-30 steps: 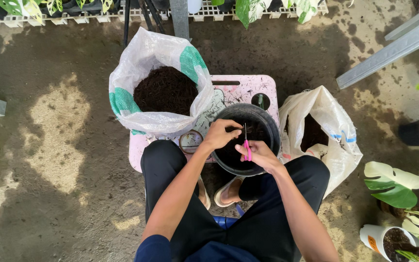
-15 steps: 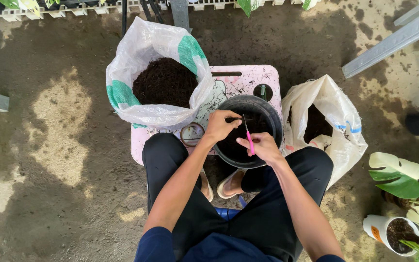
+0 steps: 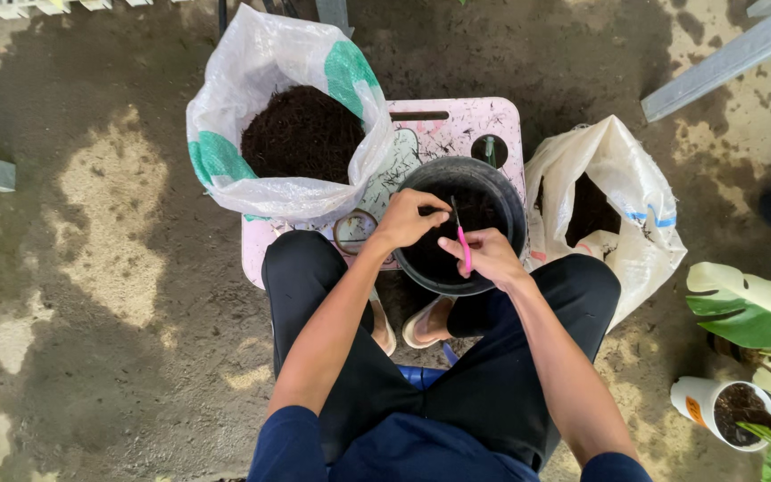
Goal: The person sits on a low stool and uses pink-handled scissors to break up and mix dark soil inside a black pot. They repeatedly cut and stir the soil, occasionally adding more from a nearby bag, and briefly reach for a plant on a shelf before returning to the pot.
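A black plastic pot (image 3: 501, 192) rests on a small pink table (image 3: 457, 120), tilted toward me over my knees. My left hand (image 3: 408, 219) reaches into the pot's near left side, fingers curled; what they pinch is too small to make out. My right hand (image 3: 488, 259) holds a pink-handled tool (image 3: 462, 245), seemingly scissors, its dark tip pointing up into the pot beside my left fingers.
An open white and green sack of dark soil (image 3: 301, 134) leans on the table's left. A second white sack (image 3: 609, 201) stands to the right. A white pot with a large-leafed plant (image 3: 733, 406) sits at lower right. A grey metal bar (image 3: 725, 58) crosses the upper right.
The view has shifted slightly. Both hands stay at the pot; the pink-handled tool has edged a little further inside it.
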